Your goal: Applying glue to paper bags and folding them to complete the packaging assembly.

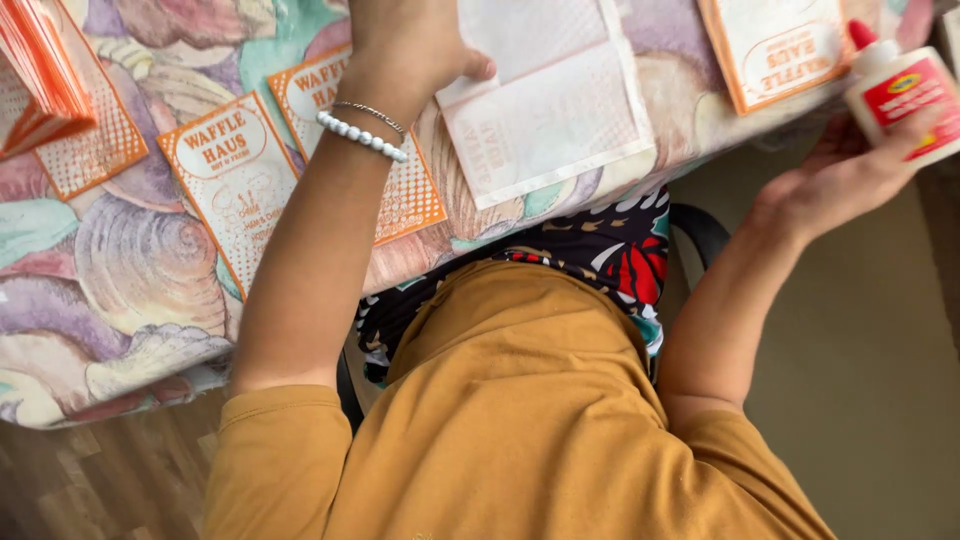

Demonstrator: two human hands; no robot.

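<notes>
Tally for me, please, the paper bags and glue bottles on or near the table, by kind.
Orange-printed paper bags lying face up: 3
Paper bag lying face down, under the left hand: 1
Stack of orange bags: 1
Glue bottle in the right hand: 1
Total: 6

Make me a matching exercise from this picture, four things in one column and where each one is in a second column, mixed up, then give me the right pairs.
Things:
1. glue bottle
2. bead bracelet
3. blank-side paper bag
4. stack of orange bags

Places:
A. at the top left corner of the view
B. flat on the shell-pattern tablecloth, under the left hand
C. in the right hand, off the table's edge
D. around the left wrist

Pairs: 1-C, 2-D, 3-B, 4-A
</notes>
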